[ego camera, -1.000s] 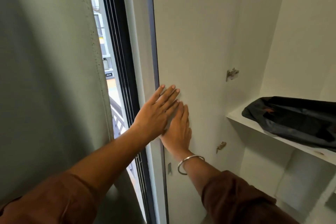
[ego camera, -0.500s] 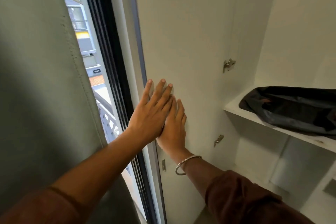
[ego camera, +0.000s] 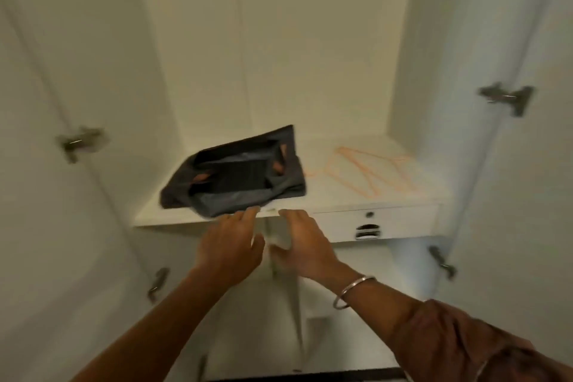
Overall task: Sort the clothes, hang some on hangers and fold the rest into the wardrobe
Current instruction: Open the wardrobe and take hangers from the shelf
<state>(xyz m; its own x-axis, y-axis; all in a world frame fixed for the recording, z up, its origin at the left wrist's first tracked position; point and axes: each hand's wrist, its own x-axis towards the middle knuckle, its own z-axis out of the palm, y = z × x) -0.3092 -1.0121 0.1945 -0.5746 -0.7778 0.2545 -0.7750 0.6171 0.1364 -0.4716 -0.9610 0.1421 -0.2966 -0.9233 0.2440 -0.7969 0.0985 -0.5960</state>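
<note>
The white wardrobe stands open in front of me, and a dark folded garment [ego camera: 238,175] with orange accents lies on the left of its shelf [ego camera: 356,195]. Thin orange hangers [ego camera: 369,175] lie flat on the shelf to the garment's right. My left hand [ego camera: 231,245] reaches toward the shelf's front edge just below the garment, fingers relaxed and holding nothing. My right hand [ego camera: 302,243], with a metal bangle at the wrist, is beside it, also empty. The frame is blurred by motion.
A drawer front [ego camera: 372,223] with a keyhole and a recessed handle sits under the shelf on the right. Both wardrobe doors stand open at the sides, with metal hinges on the left [ego camera: 82,141] and right [ego camera: 508,98]. A vertical divider [ego camera: 288,288] runs below the shelf.
My view has swung right from the window and left door to the wardrobe's inside. Both hands have left the door panel and now reach toward the shelf edge.
</note>
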